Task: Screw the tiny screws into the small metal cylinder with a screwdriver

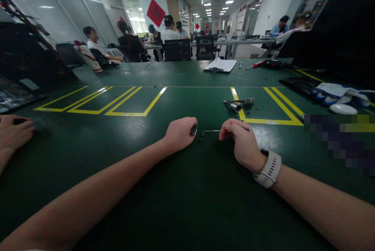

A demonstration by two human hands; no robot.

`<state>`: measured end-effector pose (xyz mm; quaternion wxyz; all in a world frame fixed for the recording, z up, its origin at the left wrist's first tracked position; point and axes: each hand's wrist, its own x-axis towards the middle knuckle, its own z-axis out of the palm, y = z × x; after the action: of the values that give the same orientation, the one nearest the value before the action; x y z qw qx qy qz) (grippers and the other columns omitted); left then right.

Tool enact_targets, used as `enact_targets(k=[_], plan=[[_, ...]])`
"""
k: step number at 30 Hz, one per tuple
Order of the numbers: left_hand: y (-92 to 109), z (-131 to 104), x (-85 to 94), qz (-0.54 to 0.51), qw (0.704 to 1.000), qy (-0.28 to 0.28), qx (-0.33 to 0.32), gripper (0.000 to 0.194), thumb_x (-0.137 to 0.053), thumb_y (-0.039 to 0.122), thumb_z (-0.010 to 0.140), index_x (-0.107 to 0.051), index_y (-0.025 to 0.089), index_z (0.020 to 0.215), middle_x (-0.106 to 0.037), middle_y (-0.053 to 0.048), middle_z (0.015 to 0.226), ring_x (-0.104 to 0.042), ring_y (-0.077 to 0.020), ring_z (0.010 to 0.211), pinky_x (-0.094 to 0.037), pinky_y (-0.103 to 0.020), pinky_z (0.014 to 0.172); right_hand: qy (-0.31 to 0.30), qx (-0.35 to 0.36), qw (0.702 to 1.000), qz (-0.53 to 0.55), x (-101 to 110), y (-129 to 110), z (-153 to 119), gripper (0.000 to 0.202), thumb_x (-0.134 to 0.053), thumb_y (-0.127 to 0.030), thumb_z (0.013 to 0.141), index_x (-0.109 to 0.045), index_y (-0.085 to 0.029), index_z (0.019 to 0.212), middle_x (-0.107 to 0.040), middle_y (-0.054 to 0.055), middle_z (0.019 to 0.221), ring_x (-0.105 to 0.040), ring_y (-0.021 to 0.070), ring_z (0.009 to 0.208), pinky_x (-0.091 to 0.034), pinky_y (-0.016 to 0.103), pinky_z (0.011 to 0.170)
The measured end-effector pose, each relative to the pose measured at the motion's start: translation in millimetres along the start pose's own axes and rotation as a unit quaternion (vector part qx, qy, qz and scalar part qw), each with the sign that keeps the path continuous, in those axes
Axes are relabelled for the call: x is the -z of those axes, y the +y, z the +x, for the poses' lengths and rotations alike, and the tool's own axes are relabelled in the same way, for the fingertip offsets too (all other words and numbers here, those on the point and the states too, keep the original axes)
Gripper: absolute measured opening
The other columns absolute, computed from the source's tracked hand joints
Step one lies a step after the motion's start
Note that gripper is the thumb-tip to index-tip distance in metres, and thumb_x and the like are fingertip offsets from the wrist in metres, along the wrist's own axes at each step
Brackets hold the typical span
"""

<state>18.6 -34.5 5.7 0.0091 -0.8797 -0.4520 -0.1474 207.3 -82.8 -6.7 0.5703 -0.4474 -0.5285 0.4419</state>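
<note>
My left hand (180,135) is closed around a metal cylinder (193,129), whose round, hollow-looking end shows at the thumb side; the rest is hidden in the fist. Between the fingertips of my right hand (241,139) is a thin metal rod (212,131), perhaps a hex key, pointing left towards the cylinder but apart from it. In the gap between both hands lie small dark metal pieces (202,134), too small to name. Just beyond my right hand, two metal cylindrical heads on dark shafts (235,107) rest on the green table (187,188), with more tiny pieces around them.
Yellow tape (125,114) marks boxes on the table. Farther back are a clipboard with papers (221,65), a pen (240,65) and a red-tipped screwdriver (254,65). Gloves (336,94) and a white oval object (343,109) lie right. Another person's hand (14,133) rests at far left.
</note>
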Motion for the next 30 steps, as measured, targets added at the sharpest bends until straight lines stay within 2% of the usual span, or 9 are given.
enact_targets(k=[3,6,12,19,25,30], plan=[[-6,2,-1.6,-0.044,0.998,0.018,0.045,0.007,-0.053,0.025,0.079,-0.054,0.017,0.079,-0.059,-0.002,0.072,-0.054,-0.0152,0.065,-0.039,-0.025,0.054,0.037,-0.018,0.999,0.008,-1,-1,2,0.020,-0.049,-0.022,0.075,-0.058,-0.019,0.058,-0.057,0.000,0.058,-0.051,0.0150,0.060,-0.036,0.032,0.061],[-12,5,-2.5,-0.075,0.996,0.010,0.052,0.013,-0.057,0.028,0.076,-0.054,0.017,0.083,-0.059,-0.003,0.077,-0.055,-0.0163,0.069,-0.042,-0.027,0.057,0.057,-0.037,0.997,0.026,-3,-1,4,0.018,-0.050,-0.023,0.075,-0.058,-0.019,0.058,-0.057,0.000,0.059,-0.050,0.0147,0.061,-0.036,0.031,0.061],[-22,7,-1.5,-0.105,0.994,-0.010,-0.015,0.017,-0.057,0.027,0.075,-0.053,0.015,0.086,-0.056,-0.005,0.085,-0.053,-0.0173,0.078,-0.045,-0.031,0.067,0.056,-0.046,0.997,0.029,-5,-2,4,0.017,-0.051,-0.024,0.075,-0.058,-0.019,0.060,-0.058,0.000,0.061,-0.051,0.0144,0.062,-0.036,0.031,0.061],[-19,7,3.2,-0.112,0.991,-0.037,-0.062,0.017,-0.055,0.026,0.076,-0.054,0.014,0.088,-0.057,-0.006,0.088,-0.051,-0.0187,0.081,-0.044,-0.034,0.074,0.050,-0.053,0.997,0.025,-4,-5,2,0.017,-0.051,-0.023,0.076,-0.059,-0.019,0.062,-0.059,0.001,0.063,-0.052,0.0146,0.064,-0.037,0.032,0.063],[-19,6,3.4,-0.135,0.989,0.007,-0.063,0.022,-0.041,0.031,0.086,-0.054,0.014,0.091,-0.058,-0.007,0.091,-0.052,-0.0196,0.085,-0.043,-0.036,0.077,0.076,-0.041,0.996,0.038,-6,-1,4,0.016,-0.054,-0.024,0.073,-0.059,-0.018,0.059,-0.059,0.000,0.060,-0.051,0.0138,0.061,-0.037,0.030,0.061],[-12,-1,7.9,-0.092,0.986,0.037,-0.132,0.025,-0.039,0.031,0.089,-0.055,0.013,0.094,-0.058,-0.009,0.097,-0.052,-0.0205,0.092,-0.041,-0.037,0.083,0.120,-0.031,0.991,0.059,-7,2,5,0.016,-0.055,-0.025,0.071,-0.060,-0.019,0.058,-0.059,-0.001,0.059,-0.051,0.0134,0.060,-0.037,0.029,0.059]])
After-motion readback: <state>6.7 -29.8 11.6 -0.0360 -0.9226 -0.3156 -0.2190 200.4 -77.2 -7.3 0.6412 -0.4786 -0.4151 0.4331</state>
